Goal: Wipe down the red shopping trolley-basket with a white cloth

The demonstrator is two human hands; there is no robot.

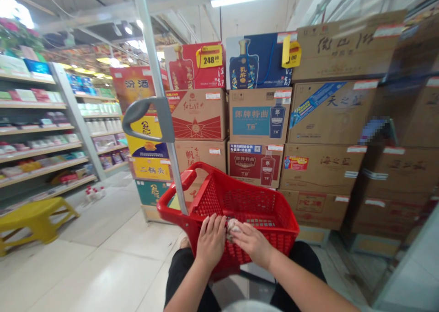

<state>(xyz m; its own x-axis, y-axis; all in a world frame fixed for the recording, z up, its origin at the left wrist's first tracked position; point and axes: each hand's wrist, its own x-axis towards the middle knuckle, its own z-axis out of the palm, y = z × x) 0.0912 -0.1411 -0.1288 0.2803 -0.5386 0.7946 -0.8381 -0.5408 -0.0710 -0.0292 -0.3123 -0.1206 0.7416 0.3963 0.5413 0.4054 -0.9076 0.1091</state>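
Observation:
Right in front of me, between my knees, stands a red plastic shopping basket [254, 198] with a metal pole and a grey pull handle [147, 120]. My left hand [211, 239] rests on the basket's near rim, its fingers bent over the edge. Beside it, my right hand [252, 243] presses a crumpled whitish cloth [233, 226] against the same rim. The cloth is partly covered by my fingers. Through the open top I see the basket's latticed inner walls.
Behind the basket rise stacked cardboard boxes [259, 115], some with yellow price tags [210, 57]. A yellow plastic stool [34, 220] stands on the tiled floor at left, near stocked shelves [37, 129] and small red-and-white bottles [94, 193]. A glossy upright panel is at the lower right.

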